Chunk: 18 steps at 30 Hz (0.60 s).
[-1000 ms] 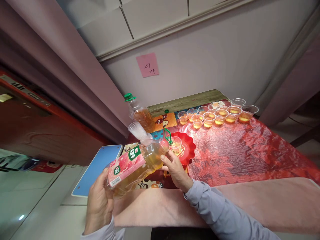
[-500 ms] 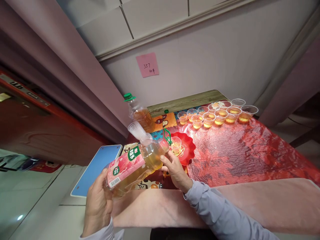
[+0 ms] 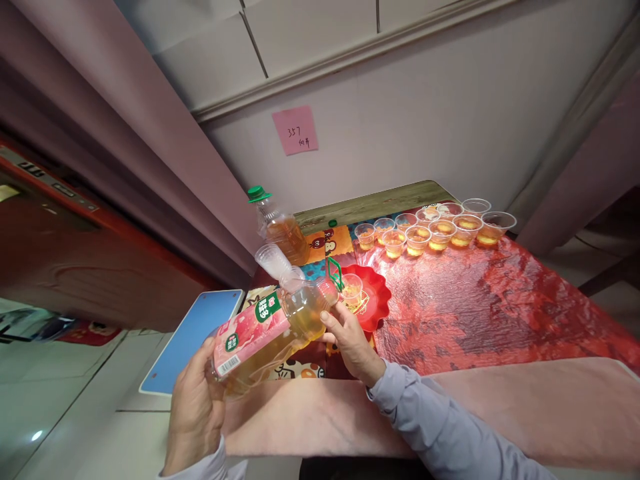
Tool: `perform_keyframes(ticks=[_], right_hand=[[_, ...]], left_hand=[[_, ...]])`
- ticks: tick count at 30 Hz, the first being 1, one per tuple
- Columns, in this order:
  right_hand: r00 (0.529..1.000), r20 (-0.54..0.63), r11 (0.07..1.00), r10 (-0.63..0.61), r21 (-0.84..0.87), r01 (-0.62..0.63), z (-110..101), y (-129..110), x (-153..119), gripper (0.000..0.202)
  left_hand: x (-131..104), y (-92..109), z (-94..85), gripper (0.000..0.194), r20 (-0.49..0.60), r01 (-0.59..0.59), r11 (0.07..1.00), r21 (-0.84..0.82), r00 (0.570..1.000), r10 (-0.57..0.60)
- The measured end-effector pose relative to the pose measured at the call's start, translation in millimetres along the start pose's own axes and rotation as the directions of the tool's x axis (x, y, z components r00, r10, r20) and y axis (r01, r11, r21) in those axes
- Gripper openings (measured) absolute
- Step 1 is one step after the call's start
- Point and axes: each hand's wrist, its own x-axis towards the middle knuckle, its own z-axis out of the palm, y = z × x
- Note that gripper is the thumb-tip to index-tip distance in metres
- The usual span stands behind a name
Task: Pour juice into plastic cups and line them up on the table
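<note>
A large pink-labelled juice bottle (image 3: 265, 330) is tilted between my two hands, its capped neck toward the upper right. Around its base wraps my left hand (image 3: 196, 393). My right hand (image 3: 353, 339) grips it near the neck, thumb on top. Just beyond the neck lies a red scalloped plate (image 3: 381, 300) with a small clear cup (image 3: 353, 288) in it and a green-handled item (image 3: 334, 273) beside the cup. A stack of clear cups (image 3: 274, 261) lies behind the bottle. Farther back stands a second bottle (image 3: 286, 233) with a green lid, holding amber liquid.
Several clear cups (image 3: 441, 235) with amber liquid stand in rows at the back right of the red-covered table (image 3: 465, 300). A pink cloth (image 3: 540, 407) covers the near edge. At the left sits a blue board (image 3: 195, 340). A small green cap (image 3: 333, 223) lies at the back.
</note>
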Motion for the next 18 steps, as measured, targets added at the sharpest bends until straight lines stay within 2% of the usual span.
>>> perform_keyframes(ticks=[12,18], right_hand=[[1.0,-0.01,1.0,0.014,0.004,-0.014,0.9,-2.5,0.2,0.075],[1.0,-0.007,1.0,0.006,0.006,-0.006,1.7,-4.2,-1.6,0.068]], left_hand=[[-3.6,1.2,3.0,0.021,0.003,0.001,1.0,0.005,1.0,-0.002],[-5.0,2.8,3.8,0.021,0.015,0.004,1.0,-0.001,1.0,-0.004]])
